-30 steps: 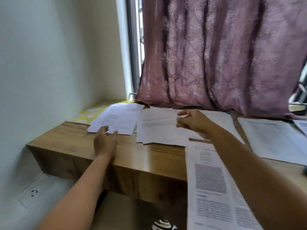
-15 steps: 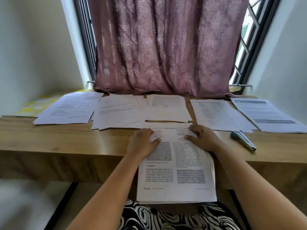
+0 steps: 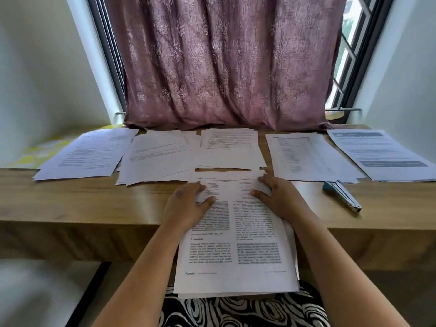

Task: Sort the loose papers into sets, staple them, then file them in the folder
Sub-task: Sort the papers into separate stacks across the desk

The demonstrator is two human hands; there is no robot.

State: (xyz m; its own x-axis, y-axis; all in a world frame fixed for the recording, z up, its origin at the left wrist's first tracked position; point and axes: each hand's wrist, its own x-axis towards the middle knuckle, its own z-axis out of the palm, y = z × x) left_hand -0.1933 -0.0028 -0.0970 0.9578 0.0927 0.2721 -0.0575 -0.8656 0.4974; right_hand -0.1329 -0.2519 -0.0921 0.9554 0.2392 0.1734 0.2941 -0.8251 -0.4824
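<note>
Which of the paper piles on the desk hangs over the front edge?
The two-column set under both hands; the five piles along the back lie wholly on the desk.

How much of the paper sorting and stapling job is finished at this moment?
Done: five piles lie sorted along the desk's back. In hand: left hand and right hand press flat on the front set. Left: the stapler lies untouched; no folder is in view.
</note>
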